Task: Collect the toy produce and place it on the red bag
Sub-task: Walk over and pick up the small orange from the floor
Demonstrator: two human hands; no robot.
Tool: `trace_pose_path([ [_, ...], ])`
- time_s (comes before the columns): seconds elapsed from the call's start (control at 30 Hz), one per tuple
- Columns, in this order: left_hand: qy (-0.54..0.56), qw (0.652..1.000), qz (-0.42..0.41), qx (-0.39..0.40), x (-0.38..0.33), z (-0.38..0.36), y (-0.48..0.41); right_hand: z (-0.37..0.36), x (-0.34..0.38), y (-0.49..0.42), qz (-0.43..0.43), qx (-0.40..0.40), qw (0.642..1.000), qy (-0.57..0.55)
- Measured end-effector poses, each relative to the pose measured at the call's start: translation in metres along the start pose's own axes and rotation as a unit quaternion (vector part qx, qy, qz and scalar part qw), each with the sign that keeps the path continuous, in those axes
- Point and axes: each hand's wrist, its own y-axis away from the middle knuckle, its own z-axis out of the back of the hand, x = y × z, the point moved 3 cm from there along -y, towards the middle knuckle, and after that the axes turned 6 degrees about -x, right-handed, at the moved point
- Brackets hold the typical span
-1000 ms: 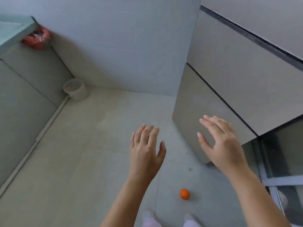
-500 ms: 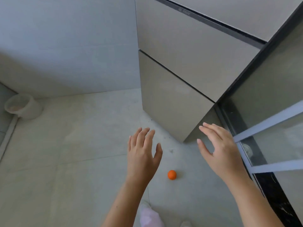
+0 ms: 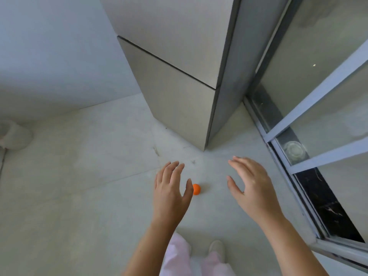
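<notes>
Pale tub (image 3: 15,134): at the far left edge, on the floor against the foot of the wall, blurred and partly cut off by the frame
Wall (image 3: 51,56): plain and light, filling the upper left down to the floor line
Floor (image 3: 79,192): large pale tiles with thin joints and a few small dark marks in front of the cabinet
Left hand (image 3: 171,194): palm down over the floor, fingers straight and slightly spread, holding nothing; the thumb tip overlaps the left edge of the toy in this view, and whether the two touch cannot be told
Orange toy fruit (image 3: 197,189): small and round, lying on the floor just right of the left thumb, between the two hands and nearer the left one, in front of the cabinet's corner
Pink trousers (image 3: 179,255): at the bottom centre, between the two forearms
Shoe (image 3: 217,248): light-coloured, toe pointing up the frame, on the floor below the toy
Cabinet (image 3: 179,92): tall and grey-beige, one dark seam running across its front, its near corner meeting the floor just above the gap between the hands
Right hand (image 3: 253,188): empty, palm turned down and toward the left, fingers loosely bent and apart, well right of the toy and not touching it
Glass door (image 3: 310,124): pale frame bars crossing the panes on the right, with a round clear object (image 3: 295,152) seen behind the glass
Black sill (image 3: 326,208): dark veined strip along the foot of the door, right of the right forearm
</notes>
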Motion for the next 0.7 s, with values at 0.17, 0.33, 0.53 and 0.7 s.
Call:
trace_pose_path([
  [0.17, 0.003, 0.998, 0.043, 0.037, 0.030, -0.057, 0.031, -0.043, -0.050, 0.037, -0.024, 0.023, 0.999, -0.007],
  [0.33, 0.012, 0.994, 0.071, 0.080, 0.085, -0.134, 0.061, -0.125, -0.103, 0.076, -0.063, 0.075, 0.995, -0.004],
  [0.53, 0.007, 0.987, 0.076, 0.144, 0.162, -0.224, 0.081, -0.234, -0.155, 0.109, -0.098, 0.117, 0.988, -0.015],
  [0.7, -0.003, 0.978, 0.081, 0.191, 0.238, -0.302, 0.089, -0.327, -0.194, 0.123, -0.104, 0.123, 0.986, -0.034],
])
